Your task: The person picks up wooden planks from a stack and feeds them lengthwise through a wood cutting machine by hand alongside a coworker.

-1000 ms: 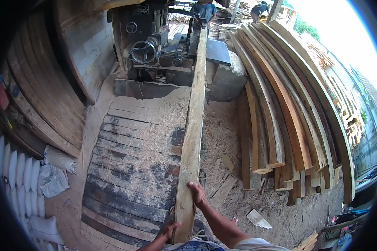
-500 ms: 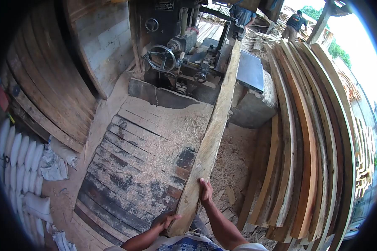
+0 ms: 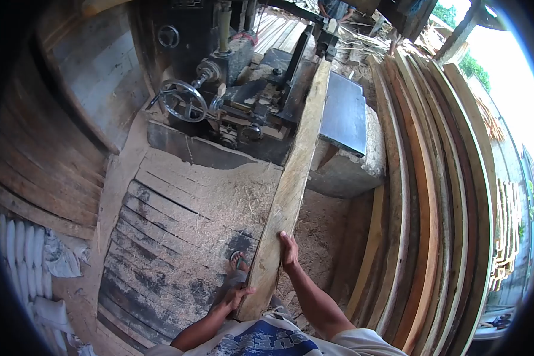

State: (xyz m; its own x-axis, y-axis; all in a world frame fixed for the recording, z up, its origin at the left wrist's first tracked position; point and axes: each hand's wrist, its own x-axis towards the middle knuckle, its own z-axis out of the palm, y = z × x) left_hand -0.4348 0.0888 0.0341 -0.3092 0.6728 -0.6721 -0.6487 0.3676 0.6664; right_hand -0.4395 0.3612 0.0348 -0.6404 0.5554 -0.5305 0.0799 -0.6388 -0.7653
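A long rough wooden plank (image 3: 286,204) runs from my waist up to a large sawmill machine (image 3: 243,89), where its far end meets the blade guide. My left hand (image 3: 238,296) grips the left edge near the close end, thumb on top. Higher up, on the right edge, my right hand (image 3: 289,249) holds the plank with its thumb on the upper face; its other fingers are partly hidden beneath. The close end is against or very near my shirt. A metal handwheel (image 3: 184,101) sits on the machine's left side.
A tall row of long boards (image 3: 424,207) stands along the right. A flat metal table (image 3: 344,113) lies right of the plank. Sawdust covers the slatted floor (image 3: 178,237). White sacks (image 3: 26,255) are piled at left. Another person (image 3: 335,10) is behind the machine.
I have come closer to the machine, and the plank has gone forward with both hands still on it. My sandalled foot now shows left of the plank.
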